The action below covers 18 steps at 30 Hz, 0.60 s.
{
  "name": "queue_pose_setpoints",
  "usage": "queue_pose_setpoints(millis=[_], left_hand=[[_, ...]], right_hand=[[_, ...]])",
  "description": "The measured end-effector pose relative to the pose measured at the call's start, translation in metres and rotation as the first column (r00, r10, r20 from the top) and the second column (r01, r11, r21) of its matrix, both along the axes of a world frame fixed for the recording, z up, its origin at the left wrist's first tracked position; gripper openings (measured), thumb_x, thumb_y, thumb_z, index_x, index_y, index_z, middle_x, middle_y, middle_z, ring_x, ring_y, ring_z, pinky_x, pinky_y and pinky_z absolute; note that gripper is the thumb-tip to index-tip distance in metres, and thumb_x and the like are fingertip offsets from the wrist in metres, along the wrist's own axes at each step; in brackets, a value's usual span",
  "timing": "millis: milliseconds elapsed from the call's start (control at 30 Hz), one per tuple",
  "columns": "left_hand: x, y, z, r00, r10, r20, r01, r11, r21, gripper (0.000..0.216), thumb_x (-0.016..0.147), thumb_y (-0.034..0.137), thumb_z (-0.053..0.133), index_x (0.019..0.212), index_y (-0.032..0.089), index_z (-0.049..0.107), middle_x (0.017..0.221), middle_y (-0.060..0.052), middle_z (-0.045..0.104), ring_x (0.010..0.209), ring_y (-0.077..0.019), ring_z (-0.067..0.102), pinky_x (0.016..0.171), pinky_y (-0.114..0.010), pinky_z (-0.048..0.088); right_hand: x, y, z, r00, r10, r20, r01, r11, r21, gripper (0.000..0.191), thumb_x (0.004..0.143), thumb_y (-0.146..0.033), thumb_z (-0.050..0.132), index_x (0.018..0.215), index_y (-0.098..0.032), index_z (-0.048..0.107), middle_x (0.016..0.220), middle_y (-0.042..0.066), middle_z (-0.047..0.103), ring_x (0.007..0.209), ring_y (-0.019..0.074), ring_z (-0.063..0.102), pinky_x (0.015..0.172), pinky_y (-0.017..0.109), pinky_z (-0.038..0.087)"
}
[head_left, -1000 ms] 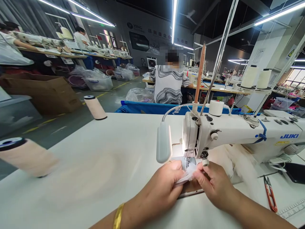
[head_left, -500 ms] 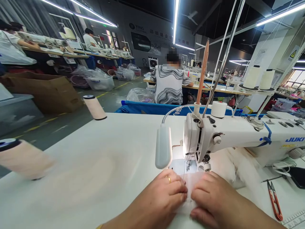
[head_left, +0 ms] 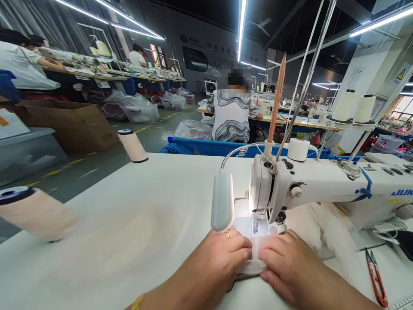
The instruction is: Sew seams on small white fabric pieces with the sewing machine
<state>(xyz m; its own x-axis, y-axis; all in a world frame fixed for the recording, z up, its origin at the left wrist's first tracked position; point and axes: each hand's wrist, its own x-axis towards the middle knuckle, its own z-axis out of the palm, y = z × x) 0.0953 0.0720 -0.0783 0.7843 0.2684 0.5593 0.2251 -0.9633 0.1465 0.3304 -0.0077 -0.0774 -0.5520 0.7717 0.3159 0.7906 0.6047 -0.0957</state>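
A small piece of white fabric (head_left: pixel 254 258) lies flat on the white table (head_left: pixel 135 232) just in front of the needle of a white JUKI sewing machine (head_left: pixel 322 185). My left hand (head_left: pixel 219 262) presses down on the fabric's left edge, fingers stretched together, a ring on one finger. My right hand (head_left: pixel 290 267) lies flat on its right edge. The two sets of fingertips nearly meet over the cloth. A white gooseneck lamp (head_left: pixel 222 200) hangs just above my left hand.
Two pale thread cones (head_left: pixel 132 145) (head_left: pixel 35 213) stand on the table's left side. Red thread snips (head_left: pixel 377 277) lie at the right. More white fabric (head_left: pixel 325 224) bunches under the machine arm. A person in a striped top (head_left: pixel 232 113) sits ahead; other workers are at far left.
A second ago my hands were pinching the fabric up near the needle. Now both lie flat on it, holding it to the table, slightly closer to the presser foot.
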Motion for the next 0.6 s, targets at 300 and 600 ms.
queue_pose_setpoints(millis=[300, 600], left_hand=[[0.0027, -0.0086, 0.0014, 0.998, -0.054, 0.022, 0.053, 0.998, 0.014, 0.030, 0.095, -0.002, 0.049, 0.094, 0.022, 0.066, 0.099, 0.001, 0.079, 0.085, -0.0196, 0.068, 0.088, -0.039, 0.044], [-0.0004, -0.0023, -0.0043, 1.000, 0.011, -0.021, -0.011, 1.000, 0.014, 0.032, 0.091, -0.003, 0.053, 0.096, 0.024, 0.069, 0.094, -0.002, 0.078, 0.079, -0.0208, 0.067, 0.084, -0.037, 0.047]], right_hand=[[0.0004, 0.0003, -0.0010, 1.000, -0.025, 0.010, 0.025, 1.000, -0.001, 0.006, 0.097, -0.021, 0.072, 0.098, -0.021, 0.066, 0.099, 0.002, 0.073, 0.086, 0.0232, 0.061, 0.076, 0.037, 0.045], [0.0004, 0.0013, -0.0009, 0.998, -0.059, 0.000, 0.059, 0.998, 0.010, 0.008, 0.098, -0.017, 0.068, 0.100, -0.022, 0.065, 0.103, 0.002, 0.074, 0.087, 0.0240, 0.060, 0.078, 0.037, 0.046]])
